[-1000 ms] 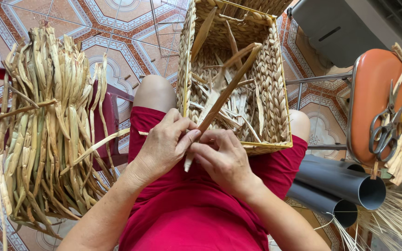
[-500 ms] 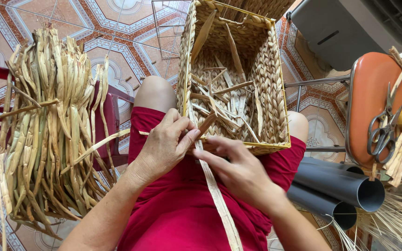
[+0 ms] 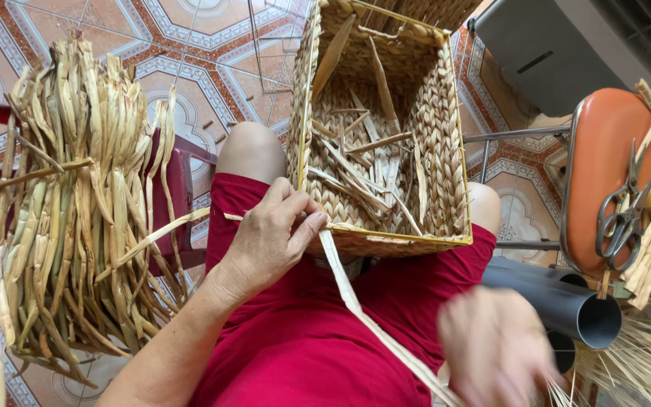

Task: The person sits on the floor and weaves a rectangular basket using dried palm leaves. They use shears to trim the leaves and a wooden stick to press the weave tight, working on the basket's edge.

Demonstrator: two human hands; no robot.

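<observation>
My right hand (image 3: 495, 350) is motion-blurred, so I can't read its grip on the strip (image 3: 371, 316) (which runs off the bottom edge).

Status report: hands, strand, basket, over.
Left hand pinching strand at basket rim. Right hand blurred, at strand's far end. Nothing in the way.
</observation>
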